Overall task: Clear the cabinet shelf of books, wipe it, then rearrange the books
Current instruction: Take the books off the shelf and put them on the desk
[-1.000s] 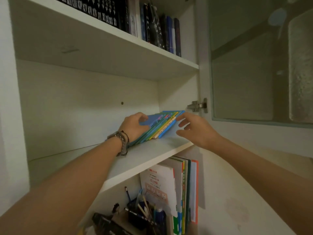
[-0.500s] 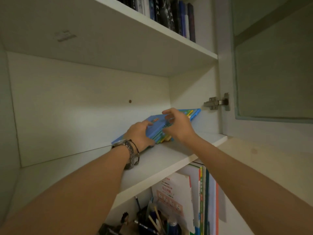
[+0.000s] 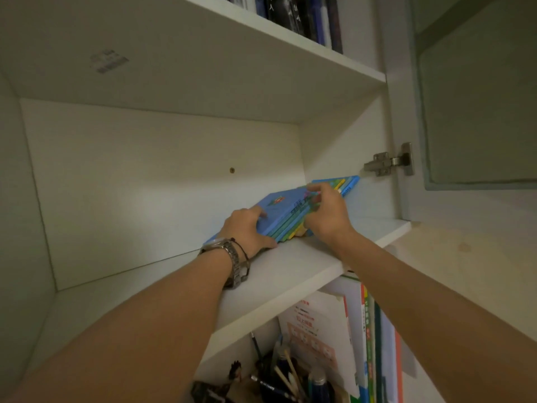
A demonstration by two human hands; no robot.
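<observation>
The leaning stack of thin blue and green paperback books [image 3: 293,212] lies tilted on the white cabinet shelf [image 3: 290,266], near its right end, top edges propped against the right side wall. Its long axis runs from lower left up to the right. Your left hand [image 3: 247,231] grips the lower left end, thumb on the cover; your right hand [image 3: 327,212] curls over the front edges, nearer the raised end. Both touch it.
</observation>
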